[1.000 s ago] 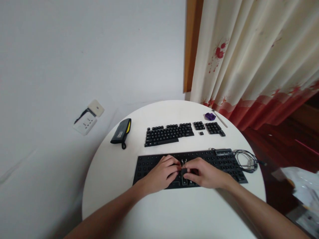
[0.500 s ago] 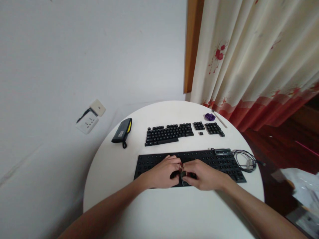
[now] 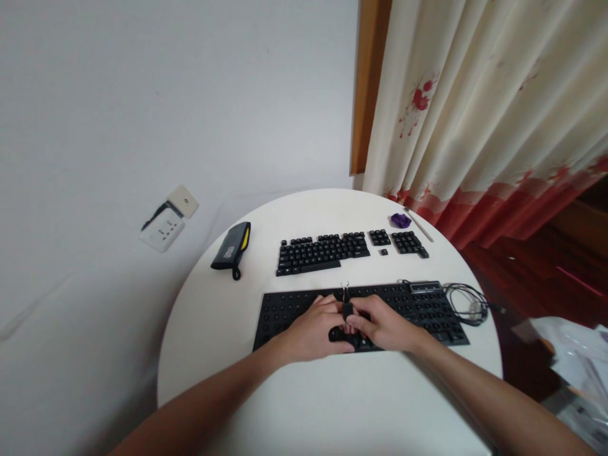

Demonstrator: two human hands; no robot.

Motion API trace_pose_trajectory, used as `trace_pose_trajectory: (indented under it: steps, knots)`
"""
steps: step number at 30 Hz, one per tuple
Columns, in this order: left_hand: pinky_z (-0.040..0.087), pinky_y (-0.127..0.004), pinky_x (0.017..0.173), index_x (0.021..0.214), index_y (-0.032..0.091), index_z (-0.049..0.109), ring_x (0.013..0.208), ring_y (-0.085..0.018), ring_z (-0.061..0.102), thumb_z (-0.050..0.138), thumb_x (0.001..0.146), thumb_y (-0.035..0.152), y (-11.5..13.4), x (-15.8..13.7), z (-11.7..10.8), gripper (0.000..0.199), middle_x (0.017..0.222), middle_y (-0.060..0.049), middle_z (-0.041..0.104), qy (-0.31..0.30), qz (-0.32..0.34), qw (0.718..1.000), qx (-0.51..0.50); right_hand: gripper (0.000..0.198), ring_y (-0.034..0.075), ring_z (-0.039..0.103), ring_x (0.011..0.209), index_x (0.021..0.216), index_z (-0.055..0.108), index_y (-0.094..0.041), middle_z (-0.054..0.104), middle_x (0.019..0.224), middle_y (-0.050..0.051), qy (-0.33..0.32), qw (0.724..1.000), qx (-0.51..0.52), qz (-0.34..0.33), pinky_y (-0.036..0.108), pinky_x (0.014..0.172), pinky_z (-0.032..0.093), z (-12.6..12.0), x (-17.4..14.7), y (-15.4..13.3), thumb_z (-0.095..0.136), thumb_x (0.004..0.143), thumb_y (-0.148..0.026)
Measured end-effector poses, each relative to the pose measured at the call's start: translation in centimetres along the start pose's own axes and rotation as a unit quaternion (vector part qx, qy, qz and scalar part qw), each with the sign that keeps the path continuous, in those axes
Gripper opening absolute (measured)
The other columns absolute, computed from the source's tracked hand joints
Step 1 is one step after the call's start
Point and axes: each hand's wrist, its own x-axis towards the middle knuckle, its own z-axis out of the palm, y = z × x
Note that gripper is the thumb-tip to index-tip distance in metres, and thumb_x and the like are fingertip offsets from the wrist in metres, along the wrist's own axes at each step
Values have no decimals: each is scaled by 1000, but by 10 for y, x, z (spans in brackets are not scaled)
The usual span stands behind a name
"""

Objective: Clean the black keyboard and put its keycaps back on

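A black keyboard base [image 3: 399, 310] without most of its keycaps lies before me. My right hand [image 3: 382, 326] pinches a keycap puller [image 3: 348, 309] by its black handle, just above the board's middle. The tool's thin wire prongs point away from me. Beside it, my left hand [image 3: 311, 329] rests on the board with the thumb apart from the bent fingers. Its fingertips are close to the puller; whether they touch it is hard to see. Loose black keycaps [image 3: 316, 254] lie in keyboard order beyond the board.
A dark pouch [image 3: 232, 247] with a yellow edge lies at the left of the round white table [image 3: 209, 335]. Far right are a purple cloth [image 3: 400, 220] and a thin brush-like stick [image 3: 420, 225]. A coiled cable [image 3: 468, 304] lies right of the keyboard.
The keycap puller has turned, so its wire prongs now point away from me. My right hand has shifted slightly upward, and the left thumb has stretched out toward the right.
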Motion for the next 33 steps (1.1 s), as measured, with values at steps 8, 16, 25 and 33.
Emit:
trace_pose_trajectory:
  steps: [8,16,25,33]
  knots:
    - [47,-29,83,90,19,65,91,-18,59,82,75,20,-1,0,3,23,95,-1,64,130,-52,985,-97,28,14,52,63,73,58,-17,57,66,-1,150,988,-16,-25,25,61,39,2,3,0,54,97,-31]
    - [51,-29,80,90,18,70,85,-17,64,79,77,18,1,0,8,17,92,-3,68,241,-63,962,-110,26,16,59,70,75,59,-19,63,74,2,198,976,-43,-76,27,68,43,8,5,2,52,98,-28]
    - [53,-35,93,115,21,67,99,-20,65,64,90,18,0,-3,10,25,108,-7,70,258,-46,961,-94,22,18,60,73,82,61,-20,65,79,4,256,961,-77,-72,29,69,47,14,4,1,49,99,-26]
    - [55,-34,90,107,20,69,94,-19,67,63,88,13,4,1,8,21,104,-5,73,280,-75,950,-114,25,21,65,87,90,65,-20,70,93,9,264,959,-75,-76,33,80,51,20,5,-2,44,101,-29]
